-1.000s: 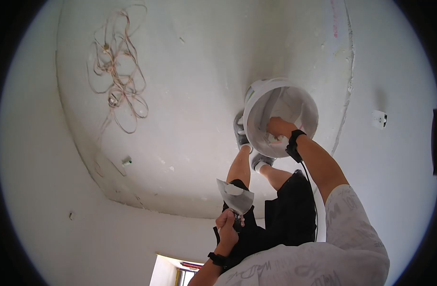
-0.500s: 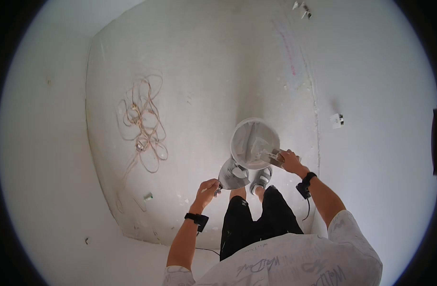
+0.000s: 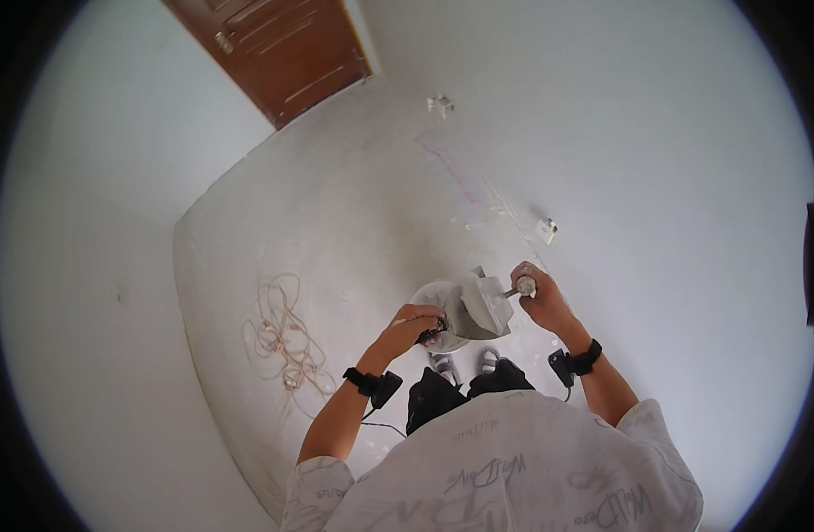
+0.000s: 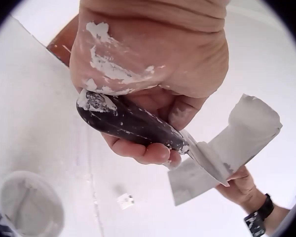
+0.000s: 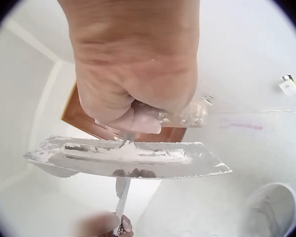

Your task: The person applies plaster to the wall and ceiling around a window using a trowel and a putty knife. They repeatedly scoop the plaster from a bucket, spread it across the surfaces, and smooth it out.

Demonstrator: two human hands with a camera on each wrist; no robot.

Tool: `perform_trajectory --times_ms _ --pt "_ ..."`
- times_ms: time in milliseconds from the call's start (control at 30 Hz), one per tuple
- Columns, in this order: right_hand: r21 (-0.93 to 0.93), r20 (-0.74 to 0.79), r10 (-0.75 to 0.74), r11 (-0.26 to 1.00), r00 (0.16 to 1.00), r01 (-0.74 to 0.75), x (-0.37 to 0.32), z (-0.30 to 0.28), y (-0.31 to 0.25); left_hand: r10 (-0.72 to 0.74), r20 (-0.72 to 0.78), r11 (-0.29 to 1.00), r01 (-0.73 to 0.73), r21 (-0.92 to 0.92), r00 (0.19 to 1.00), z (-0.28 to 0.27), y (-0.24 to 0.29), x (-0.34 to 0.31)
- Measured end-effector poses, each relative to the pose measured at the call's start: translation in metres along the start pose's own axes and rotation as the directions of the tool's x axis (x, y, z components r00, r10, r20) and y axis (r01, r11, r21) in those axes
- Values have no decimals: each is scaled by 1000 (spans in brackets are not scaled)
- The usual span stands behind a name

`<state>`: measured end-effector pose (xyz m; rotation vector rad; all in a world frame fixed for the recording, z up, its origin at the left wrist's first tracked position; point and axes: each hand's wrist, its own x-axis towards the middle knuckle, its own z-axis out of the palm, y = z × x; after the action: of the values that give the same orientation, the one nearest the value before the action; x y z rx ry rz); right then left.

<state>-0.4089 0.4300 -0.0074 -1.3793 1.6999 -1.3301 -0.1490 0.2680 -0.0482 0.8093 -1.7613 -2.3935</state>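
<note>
My left hand (image 3: 407,330) grips the black handle (image 4: 133,123) of a putty knife, its palm smeared with white putty (image 4: 111,69). The knife's blade (image 4: 207,163) meets a wide plastering trowel (image 4: 195,180) that carries a thick slab of putty (image 4: 256,126). Curled round the trowel's handle (image 5: 185,117) is my right hand (image 3: 542,300). In the right wrist view, the putty-streaked face of the trowel (image 5: 123,165) is turned to the camera, with the left hand (image 5: 98,224) blurred below. Both tools are held above a white bucket (image 3: 422,297), partly hidden beneath them in the head view.
The bucket (image 4: 32,197) stands on the floor by the person's feet (image 3: 443,363). A tangled cable (image 3: 287,341) lies on the floor to the left. A brown door (image 3: 287,49) is at the far end, and a socket box (image 3: 547,230) sits on the right wall.
The right hand has come out of the bucket with the trowel, now bearing putty. Both hands have risen and drawn together, knife to trowel. The head view has tilted up, bringing in the door.
</note>
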Motion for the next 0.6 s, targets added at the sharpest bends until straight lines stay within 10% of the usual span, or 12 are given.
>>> perform_trajectory --times_ms 133,333,433,500,600 --pt "-238 -210 -79 971 975 27 -53 1 15 -36 131 998 29 60 991 21 22 -20" --pt "-377 -518 87 870 851 -318 -182 20 56 -140 458 980 56 192 878 35 42 -17" --pt "-165 -771 344 705 536 -690 -241 51 49 -116 551 985 25 170 827 59 77 -23" --pt "530 -729 518 841 446 -110 -280 82 13 28 596 972 -161 171 803 76 88 -28" --pt "724 -650 637 354 415 592 -269 144 -78 160 695 944 -315 101 701 110 92 -59"
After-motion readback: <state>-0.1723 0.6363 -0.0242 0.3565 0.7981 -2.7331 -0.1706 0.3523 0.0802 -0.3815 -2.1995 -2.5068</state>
